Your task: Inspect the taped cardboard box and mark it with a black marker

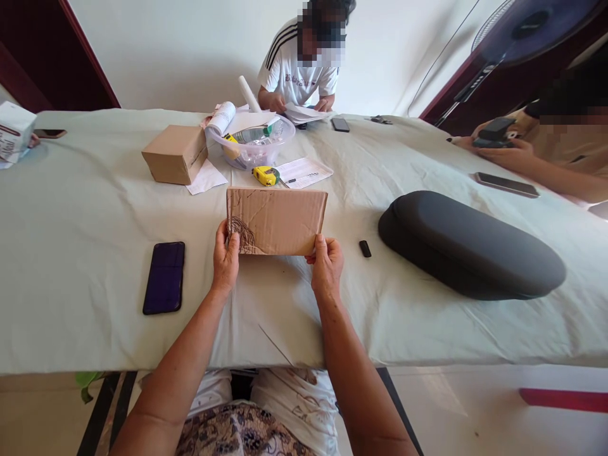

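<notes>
Both hands grip a flat brown cardboard box [277, 221], standing on its long edge on the pale green cloth-covered worktop [95, 253]. The left hand [225, 258] pinches its lower left corner, the right hand [326, 265] its lower right. Held only by the corners, it could tip over backward toward the yellow tape measure [265, 175].

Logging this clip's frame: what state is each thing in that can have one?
Flat brown cardboard piece: held upright by its lower corners, scribbled at lower left.
Left hand: gripping the cardboard.
Right hand: gripping the cardboard.
Dark smartphone: flat, screen off.
Small brown cardboard box: closed.
Black oval hard case: closed.
Yellow tape measure: blade retracted.
</notes>
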The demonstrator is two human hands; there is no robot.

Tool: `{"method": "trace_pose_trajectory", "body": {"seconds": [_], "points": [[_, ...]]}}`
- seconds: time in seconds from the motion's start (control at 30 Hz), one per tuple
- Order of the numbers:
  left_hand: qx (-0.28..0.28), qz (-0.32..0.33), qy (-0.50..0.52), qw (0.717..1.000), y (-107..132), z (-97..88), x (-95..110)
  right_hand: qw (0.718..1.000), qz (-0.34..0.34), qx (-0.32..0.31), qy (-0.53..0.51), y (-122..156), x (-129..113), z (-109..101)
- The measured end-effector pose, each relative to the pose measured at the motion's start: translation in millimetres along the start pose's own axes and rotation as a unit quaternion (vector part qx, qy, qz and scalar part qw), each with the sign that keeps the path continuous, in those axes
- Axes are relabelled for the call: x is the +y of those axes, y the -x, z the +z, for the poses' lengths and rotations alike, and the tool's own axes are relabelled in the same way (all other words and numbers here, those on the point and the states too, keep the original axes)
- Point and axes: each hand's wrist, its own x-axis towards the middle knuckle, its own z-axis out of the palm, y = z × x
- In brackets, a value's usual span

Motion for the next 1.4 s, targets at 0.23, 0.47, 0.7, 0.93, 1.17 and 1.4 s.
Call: {"method": "trace_pose_trajectory", "body": {"seconds": [0.23, 0.47, 0.7, 0.93, 1.17, 1.4], "points": [[0.029, -0.016, -0.031, 0.999, -2.9, -1.7, -2.8, 1.0, -0.003, -0.004, 0.011, -0.6, 1.1, -0.7], [-0.02, -0.021, -0.025, 0.999, 0.5, 1.0, -1.2, 1.0, -0.004, 0.001, 0.014, -1.3, 2.1, -0.9], [-0.029, -0.022, -0.035, 0.999, 0.4, 3.0, 2.2, 0.987, -0.076, 0.05, 0.132, -9.7, 4.3, -10.8], [-0.026, -0.02, -0.027, 0.999, 0.2, 2.7, 3.1, 0.919, -0.114, 0.054, 0.374, -26.8, 22.5, -34.7], [-0.035, -0.014, -0.044, 0.998, -0.3, 2.7, 1.4, 0.911, -0.057, 0.003, 0.408, -24.6, 28.3, -40.2], [-0.033, -0.014, -0.044, 0.998, 0.6, 4.0, 1.7, 0.976, -0.075, 0.077, 0.189, -25.6, 12.5, -33.0]]}}
